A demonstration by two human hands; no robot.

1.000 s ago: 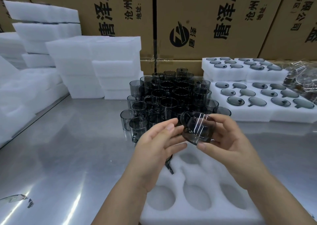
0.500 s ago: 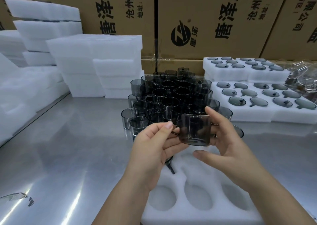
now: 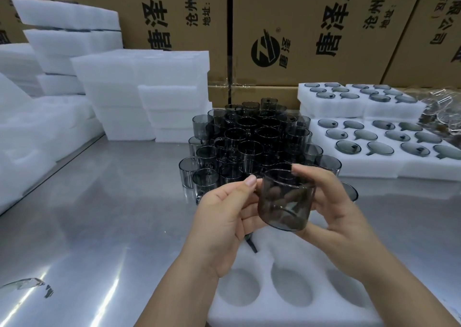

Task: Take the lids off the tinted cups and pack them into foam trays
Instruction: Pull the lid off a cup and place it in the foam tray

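Steel table [image 3: 99, 227]: above the foam tray [image 3: 274, 314], our left hand [image 3: 224, 217] and right hand [image 3: 341, 209] pinch one smoky see-through cup [image 3: 284, 202].

Printed cardboard cartons [image 3: 324, 27] wall in a glossy steel table [image 3: 99, 214].

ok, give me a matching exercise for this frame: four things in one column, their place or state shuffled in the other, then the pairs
Things
1. held cup
2. near foam tray
3. right foam trays
4. cup pile

States
A. three front holes empty
B. stands on the metal table, behind the hands
C. holes filled with tinted pieces
D. gripped between left hand and right hand, above the near tray

Pairs: 1-D, 2-A, 3-C, 4-B
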